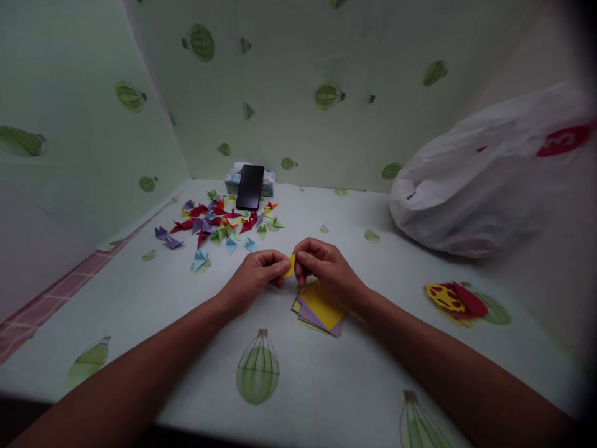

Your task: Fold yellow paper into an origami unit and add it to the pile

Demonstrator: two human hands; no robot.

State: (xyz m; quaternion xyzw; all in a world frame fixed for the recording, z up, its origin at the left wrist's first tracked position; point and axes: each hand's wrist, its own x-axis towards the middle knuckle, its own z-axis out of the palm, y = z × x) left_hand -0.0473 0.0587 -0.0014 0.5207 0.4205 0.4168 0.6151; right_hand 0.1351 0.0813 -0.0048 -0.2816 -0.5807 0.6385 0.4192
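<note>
A small folded piece of yellow origami paper (290, 266) is held up between my two hands. My left hand (261, 274) pinches it from the left, thumb on top. My right hand (326, 264) has its fingertips closed at the paper's right edge. Below my right hand lies a loose stack of square paper sheets (321, 308), yellow on top with purple and other colours under it; the hand covers part of it. Beyond my left hand, many folded paper cranes (219, 221) in red, purple, green, orange and blue are heaped on the white surface.
A black phone (250, 186) leans on a tissue box (269, 183) at the back. A full white plastic bag (471, 186) stands at the right. Red and yellow cut-out pieces (454, 302) lie before it. A pink tiled edge (69, 283) runs along the left.
</note>
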